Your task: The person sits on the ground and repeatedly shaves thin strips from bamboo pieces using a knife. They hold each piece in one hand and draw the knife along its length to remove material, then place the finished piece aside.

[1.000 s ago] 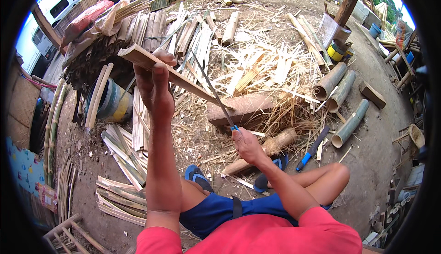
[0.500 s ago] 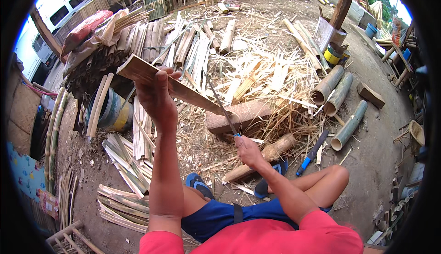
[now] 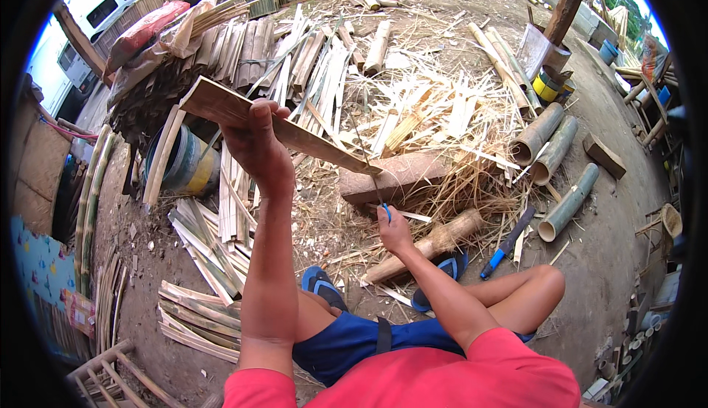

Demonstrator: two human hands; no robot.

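Observation:
My left hand (image 3: 258, 142) is raised and wrapped round the upper end of a flat bamboo slat (image 3: 313, 141). The slat slopes down to the right, its lower tip over a reddish-brown block (image 3: 394, 178) on the ground. Closed round a blue handle, my right hand (image 3: 397, 232) holds a long, thin-bladed knife (image 3: 386, 210). Its blade points away from me and crosses the slat's lower end, seen almost edge-on. Whether the blade is cutting into the slat cannot be made out. A round log (image 3: 435, 246) lies just beyond my feet.
Pale shavings (image 3: 450, 116) heap beyond the block. Bamboo tubes (image 3: 564, 205) and a dark blade-shaped tool with a blue handle (image 3: 507, 242) lie at right. Left are a bucket (image 3: 203, 172), split bamboo strips (image 3: 195, 319) and a large slat stack (image 3: 214, 57).
The knife has turned, so its blade now looks thinner and more upright along the slat's lower end. Both hands keep their holds. The whole view has shifted slightly.

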